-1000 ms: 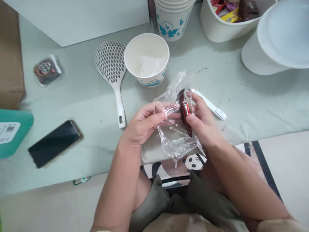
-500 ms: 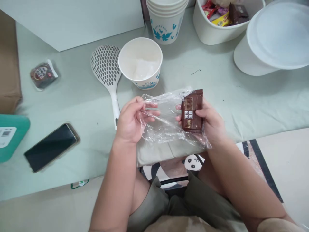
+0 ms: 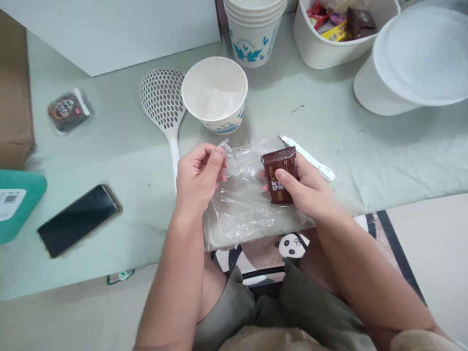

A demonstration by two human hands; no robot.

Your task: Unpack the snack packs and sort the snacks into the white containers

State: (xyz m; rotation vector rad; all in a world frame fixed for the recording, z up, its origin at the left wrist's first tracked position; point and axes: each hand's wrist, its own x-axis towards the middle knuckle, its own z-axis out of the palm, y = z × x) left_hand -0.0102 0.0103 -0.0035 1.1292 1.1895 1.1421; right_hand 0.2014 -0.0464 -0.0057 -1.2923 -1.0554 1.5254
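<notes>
My left hand (image 3: 201, 175) pinches the upper left corner of a clear plastic bag (image 3: 243, 195), which hangs crumpled between my hands over the front of the table. In my right hand (image 3: 305, 187) is a dark brown wrapped snack packet (image 3: 280, 175), with my thumb across its front and fingertips showing at its left side. A white cutter (image 3: 310, 158) with a short blade lies just behind my right hand. Behind the bag stands a white paper cup (image 3: 215, 90) with something pale and translucent inside. The skimmer (image 3: 163, 100) lies left of the cup.
Stacked paper cups (image 3: 254, 39) stand at the back, beside a white tub (image 3: 318, 51) of wrapped snacks. A lidded white container (image 3: 380, 83) is at the right. On the left are a phone (image 3: 79, 220), a small wrapped snack (image 3: 68, 111) and a green object (image 3: 25, 214).
The packet has come out from behind the plastic and turned in my right hand. The bag has dropped away from that hand and crumpled. The cutter has come into view.
</notes>
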